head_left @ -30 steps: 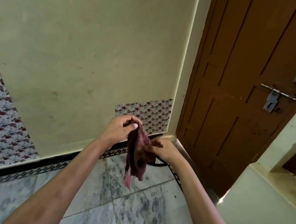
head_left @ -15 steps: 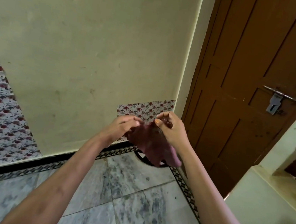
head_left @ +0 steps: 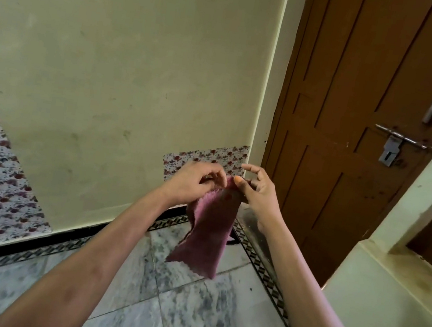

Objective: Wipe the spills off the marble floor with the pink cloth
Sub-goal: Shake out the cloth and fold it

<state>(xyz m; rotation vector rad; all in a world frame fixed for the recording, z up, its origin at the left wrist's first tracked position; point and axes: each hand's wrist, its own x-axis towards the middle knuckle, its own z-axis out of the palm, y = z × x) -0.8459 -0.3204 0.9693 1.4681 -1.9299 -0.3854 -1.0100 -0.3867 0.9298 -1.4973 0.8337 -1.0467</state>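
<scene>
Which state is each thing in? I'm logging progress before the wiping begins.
pink cloth: hanging open in the air, off the floor.
left hand: pinching the cloth's top edge.
right hand: at the cloth's top, fingers partly spread.
door: shut, latch across.
marble floor: not yet touched by the cloth.

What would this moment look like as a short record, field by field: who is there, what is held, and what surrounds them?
Actor: a person, bare arms reaching forward
Left hand: pinching the top edge of the pink cloth
Right hand: thumb at the cloth's top corner, other fingers spread
Cloth state: hanging in the air, above the marble floor
Floor: grey-veined tiles with a patterned border; no clear spill visible
Wall: pale yellow, floral patches low down
Door: brown wood, shut, with a metal latch
Wiping: not yet begun
</scene>
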